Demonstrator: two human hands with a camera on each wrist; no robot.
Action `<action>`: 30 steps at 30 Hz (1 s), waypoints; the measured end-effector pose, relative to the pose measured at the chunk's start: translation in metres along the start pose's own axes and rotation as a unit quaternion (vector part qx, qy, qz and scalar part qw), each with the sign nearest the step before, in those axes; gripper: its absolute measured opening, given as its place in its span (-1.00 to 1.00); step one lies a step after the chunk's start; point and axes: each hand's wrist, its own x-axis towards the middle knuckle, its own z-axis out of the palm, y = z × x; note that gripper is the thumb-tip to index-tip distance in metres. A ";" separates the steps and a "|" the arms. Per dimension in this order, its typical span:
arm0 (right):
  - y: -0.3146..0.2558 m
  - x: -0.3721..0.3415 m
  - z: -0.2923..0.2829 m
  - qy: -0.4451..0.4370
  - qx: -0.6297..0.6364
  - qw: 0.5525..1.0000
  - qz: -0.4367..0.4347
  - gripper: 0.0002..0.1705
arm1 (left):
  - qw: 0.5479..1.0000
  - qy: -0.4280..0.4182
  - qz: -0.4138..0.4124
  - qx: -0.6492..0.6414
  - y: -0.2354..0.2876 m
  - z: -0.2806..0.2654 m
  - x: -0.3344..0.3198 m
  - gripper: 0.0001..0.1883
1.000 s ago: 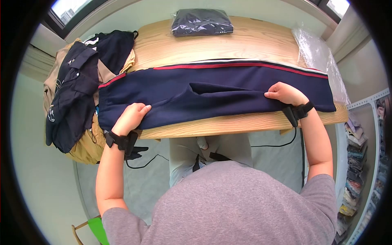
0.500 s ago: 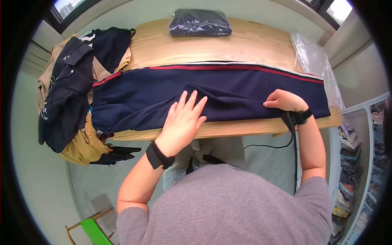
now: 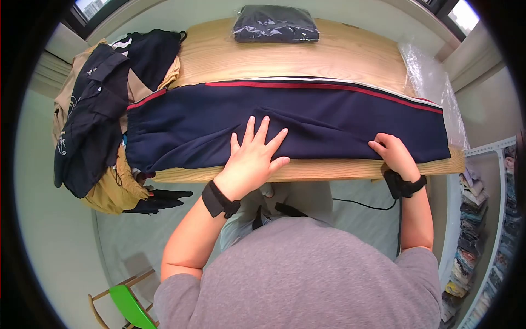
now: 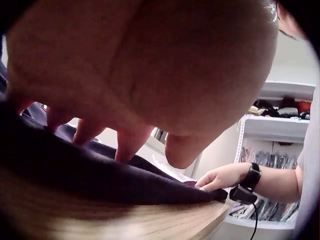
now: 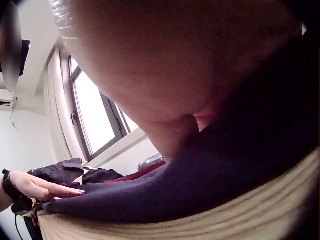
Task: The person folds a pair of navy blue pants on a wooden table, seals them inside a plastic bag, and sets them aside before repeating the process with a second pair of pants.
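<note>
Navy trousers (image 3: pixel 323 120) with red and white side stripes lie lengthwise along the front of the wooden table, with soft creases near the middle. My left hand (image 3: pixel 249 164) rests palm down with fingers spread on the lower middle of the cloth; its fingertips (image 4: pixel 130 150) reach down to the fabric in the left wrist view. Farther right, my right hand (image 3: pixel 395 156) touches the cloth near its lower edge, thumb and fingers loosely bent. The right wrist view shows its thumb (image 5: pixel 170 145) against the navy fabric (image 5: pixel 125 200), with the fingertips mostly hidden.
Dark, tan and mustard clothes (image 3: pixel 98 109) are heaped at the table's left end. A dark folded garment in clear plastic (image 3: pixel 275 24) lies at the back edge. Clear plastic wrap (image 3: pixel 433 77) lies at the right end. Shelves (image 3: pixel 466 219) stand right, a green chair (image 3: pixel 131 307) lower left.
My left hand has left the trousers' left end, moved right and spread flat over the middle. My right hand has shifted slightly right and nearer my body, and its finger hold looks looser.
</note>
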 end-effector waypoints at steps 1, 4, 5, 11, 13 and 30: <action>0.000 -0.001 -0.001 -0.001 0.003 1.000 -0.001 -0.71 | 1.000 -0.013 -0.003 -0.017 -0.001 -0.003 -0.001 -0.38; -0.002 -0.004 -0.004 -0.009 0.060 0.998 0.036 -0.72 | 0.999 -0.006 -0.005 -0.051 -0.013 -0.003 -0.005 -0.41; 0.001 -0.003 -0.002 -0.011 0.061 0.998 0.032 -0.72 | 0.999 -0.005 -0.010 -0.049 -0.019 -0.003 -0.007 -0.41; 0.007 -0.004 -0.010 -0.019 0.052 0.997 0.047 -0.71 | 0.990 0.038 0.045 -0.129 -0.060 -0.016 -0.041 -0.48; 0.018 -0.002 -0.009 -0.007 0.046 0.999 0.014 -0.73 | 0.989 0.139 0.012 -0.048 -0.076 -0.031 -0.064 -0.50; 0.026 0.002 -0.010 -0.039 0.071 0.996 0.034 -0.69 | 0.983 0.131 -0.049 0.123 -0.196 -0.067 -0.131 -0.53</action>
